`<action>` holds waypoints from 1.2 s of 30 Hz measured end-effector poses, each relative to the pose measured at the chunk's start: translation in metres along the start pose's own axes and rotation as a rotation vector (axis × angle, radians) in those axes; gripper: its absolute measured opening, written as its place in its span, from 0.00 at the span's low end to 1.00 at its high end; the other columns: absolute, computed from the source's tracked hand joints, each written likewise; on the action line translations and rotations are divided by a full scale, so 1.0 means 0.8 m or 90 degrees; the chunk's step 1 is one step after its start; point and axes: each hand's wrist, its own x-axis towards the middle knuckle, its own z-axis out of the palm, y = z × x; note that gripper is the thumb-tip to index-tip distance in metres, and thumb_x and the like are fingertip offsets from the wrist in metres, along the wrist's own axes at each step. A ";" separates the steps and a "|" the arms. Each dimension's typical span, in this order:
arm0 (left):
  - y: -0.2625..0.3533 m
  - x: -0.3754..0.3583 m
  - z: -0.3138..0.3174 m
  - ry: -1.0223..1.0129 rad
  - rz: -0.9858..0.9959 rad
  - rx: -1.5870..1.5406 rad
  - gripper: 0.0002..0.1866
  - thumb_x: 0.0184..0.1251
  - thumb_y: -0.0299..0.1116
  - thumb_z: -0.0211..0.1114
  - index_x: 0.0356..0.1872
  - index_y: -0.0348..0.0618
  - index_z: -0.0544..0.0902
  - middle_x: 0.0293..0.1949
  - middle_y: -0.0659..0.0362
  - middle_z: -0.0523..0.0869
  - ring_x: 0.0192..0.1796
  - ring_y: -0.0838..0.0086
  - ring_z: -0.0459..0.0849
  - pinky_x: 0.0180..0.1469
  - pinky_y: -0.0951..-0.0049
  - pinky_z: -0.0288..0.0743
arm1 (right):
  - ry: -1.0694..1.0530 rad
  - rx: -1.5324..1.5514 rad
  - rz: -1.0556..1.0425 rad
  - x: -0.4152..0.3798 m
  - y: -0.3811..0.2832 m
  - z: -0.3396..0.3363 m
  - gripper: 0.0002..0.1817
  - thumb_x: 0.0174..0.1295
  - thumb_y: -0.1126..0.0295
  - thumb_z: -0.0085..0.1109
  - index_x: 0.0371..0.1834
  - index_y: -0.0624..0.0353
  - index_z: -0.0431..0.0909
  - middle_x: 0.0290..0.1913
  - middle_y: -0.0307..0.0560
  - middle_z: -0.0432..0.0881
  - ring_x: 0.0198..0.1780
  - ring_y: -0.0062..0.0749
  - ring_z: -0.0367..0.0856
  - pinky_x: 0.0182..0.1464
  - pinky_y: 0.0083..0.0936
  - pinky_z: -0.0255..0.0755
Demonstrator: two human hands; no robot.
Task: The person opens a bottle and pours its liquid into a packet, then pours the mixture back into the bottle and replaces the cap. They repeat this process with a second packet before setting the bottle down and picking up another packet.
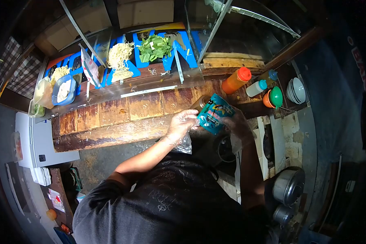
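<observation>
Head view: both hands' fingers (186,122) pinching teal packet (214,113); orange bottle (236,80) and bowls (295,90) beyond.

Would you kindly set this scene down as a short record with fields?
Left hand: in a clear plastic glove, gripping the teal packet
Right hand: gloved, holding the packet's other side
Counter: wooden, strewn with noodle scraps
Display: noodles beside leafy greens
Right of the packet: orange bottle, stacked bowls
</observation>
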 end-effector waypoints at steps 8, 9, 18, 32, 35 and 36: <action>-0.003 0.005 -0.005 0.016 0.035 0.017 0.19 0.65 0.17 0.65 0.58 0.30 0.78 0.39 0.54 0.86 0.36 0.74 0.85 0.42 0.75 0.80 | 0.152 0.061 -0.106 0.009 0.056 -0.003 0.20 0.62 0.68 0.63 0.56 0.66 0.79 0.44 0.46 0.85 0.38 0.26 0.83 0.39 0.23 0.79; -0.003 0.005 -0.005 0.015 0.034 0.019 0.19 0.65 0.17 0.65 0.58 0.30 0.78 0.39 0.54 0.86 0.36 0.74 0.85 0.42 0.75 0.80 | 0.196 0.093 -0.104 0.009 0.058 0.000 0.19 0.62 0.71 0.63 0.56 0.67 0.79 0.41 0.44 0.84 0.31 0.22 0.82 0.31 0.18 0.79; 0.003 0.004 -0.007 0.002 0.053 0.011 0.20 0.64 0.16 0.64 0.57 0.31 0.78 0.39 0.57 0.86 0.37 0.74 0.85 0.43 0.73 0.82 | 0.267 0.272 -0.073 0.012 0.082 0.010 0.18 0.62 0.68 0.69 0.51 0.69 0.81 0.36 0.46 0.85 0.27 0.25 0.83 0.26 0.20 0.78; 0.023 -0.006 0.020 0.015 -0.168 -0.199 0.18 0.68 0.25 0.65 0.58 0.35 0.78 0.40 0.55 0.88 0.40 0.70 0.87 0.44 0.68 0.85 | 0.234 0.283 0.011 0.003 -0.013 -0.003 0.13 0.62 0.67 0.68 0.43 0.66 0.83 0.23 0.39 0.80 0.19 0.19 0.74 0.22 0.17 0.68; 0.024 -0.005 0.021 0.011 -0.171 -0.222 0.18 0.68 0.24 0.65 0.58 0.34 0.78 0.40 0.56 0.87 0.40 0.70 0.87 0.43 0.68 0.85 | 0.192 0.277 -0.052 0.006 -0.011 -0.005 0.13 0.64 0.64 0.66 0.40 0.64 0.83 0.25 0.38 0.80 0.21 0.18 0.74 0.23 0.17 0.67; 0.025 -0.005 0.022 0.010 -0.170 -0.223 0.18 0.68 0.24 0.65 0.58 0.34 0.78 0.40 0.56 0.87 0.40 0.70 0.87 0.43 0.68 0.85 | 0.152 0.299 -0.108 0.008 -0.008 -0.007 0.13 0.65 0.63 0.65 0.41 0.64 0.83 0.27 0.38 0.81 0.23 0.18 0.75 0.24 0.17 0.67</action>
